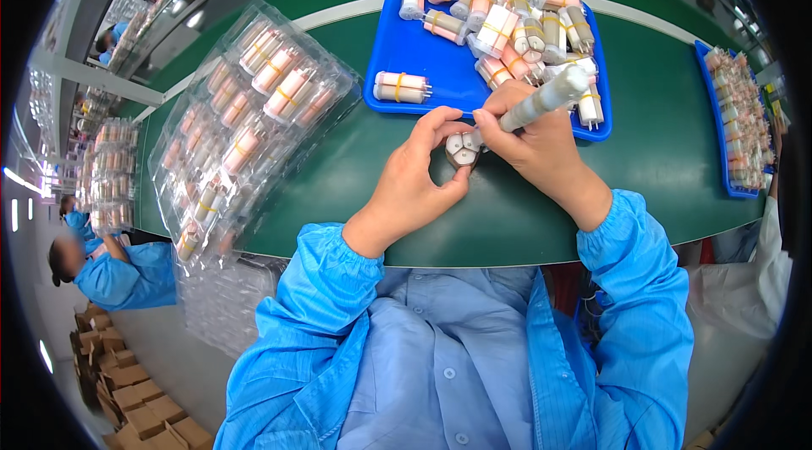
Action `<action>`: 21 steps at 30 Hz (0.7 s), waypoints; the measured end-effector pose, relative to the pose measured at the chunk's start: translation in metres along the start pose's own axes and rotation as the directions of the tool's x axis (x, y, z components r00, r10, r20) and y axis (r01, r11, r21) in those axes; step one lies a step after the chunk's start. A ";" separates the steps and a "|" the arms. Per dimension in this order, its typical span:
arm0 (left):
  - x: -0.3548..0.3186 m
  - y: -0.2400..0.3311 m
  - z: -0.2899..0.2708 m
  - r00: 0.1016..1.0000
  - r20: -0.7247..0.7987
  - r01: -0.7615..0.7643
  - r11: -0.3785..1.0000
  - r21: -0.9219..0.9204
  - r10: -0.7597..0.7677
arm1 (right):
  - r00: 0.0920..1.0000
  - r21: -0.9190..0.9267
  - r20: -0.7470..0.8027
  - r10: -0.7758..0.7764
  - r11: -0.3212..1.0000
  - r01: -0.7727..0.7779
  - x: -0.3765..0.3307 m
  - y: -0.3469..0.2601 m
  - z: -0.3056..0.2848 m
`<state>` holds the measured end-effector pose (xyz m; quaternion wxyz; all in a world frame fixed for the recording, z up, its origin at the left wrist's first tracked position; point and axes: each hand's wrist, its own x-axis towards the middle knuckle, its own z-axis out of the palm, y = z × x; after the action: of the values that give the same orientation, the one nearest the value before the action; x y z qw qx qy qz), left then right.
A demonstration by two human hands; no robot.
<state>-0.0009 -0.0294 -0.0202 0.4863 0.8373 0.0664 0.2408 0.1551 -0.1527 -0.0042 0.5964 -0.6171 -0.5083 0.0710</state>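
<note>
Fingers and thumb of my left hand [402, 188] close round a small bundle of three cylinders [462, 150], held just above the green table with its three pale round ends facing up. My right hand [545, 150] grips a thick, pen-like tool [548, 98] wrapped in whitish, translucent material. Its lower end points down at the bundle's edge; the tip is partly hidden by my fingers. Beyond my hands, a blue tray [414, 44] carries a pile of white, pink and grey cylinder bundles [499, 27] with yellow bands. One separate bundle [402, 88] lies at the tray's near left.
Stacked clear plastic trays [334, 99] of banded bundles lie at the left, overhanging the green table [668, 120]. Another filled blue tray [732, 164] stands at the far right. A co-worker in blue [127, 274] is at the left, above cardboard boxes [139, 391] on the floor.
</note>
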 end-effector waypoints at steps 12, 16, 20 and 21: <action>0.003 -0.002 0.007 0.998 -0.065 0.028 0.958 0.285 -0.010 | 1.000 -0.091 0.011 -0.016 0.996 0.017 0.003 0.003 0.000; 0.005 0.002 0.005 1.000 -0.006 0.015 0.999 0.031 -0.015 | 1.000 0.028 -0.018 0.012 1.000 -0.011 0.005 0.004 -0.006; 0.004 0.007 0.006 0.996 0.055 0.068 0.998 0.002 -0.068 | 0.999 0.005 0.043 -0.021 1.000 0.021 0.004 0.002 -0.005; 0.004 0.009 0.006 0.995 0.060 0.074 0.997 0.009 -0.074 | 0.998 -0.011 0.051 -0.025 1.000 0.026 0.004 0.002 -0.004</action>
<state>0.0043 -0.0376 -0.0140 0.4939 0.8428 0.0834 0.1969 0.1610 -0.1519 -0.0027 0.5805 -0.6121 -0.5315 0.0760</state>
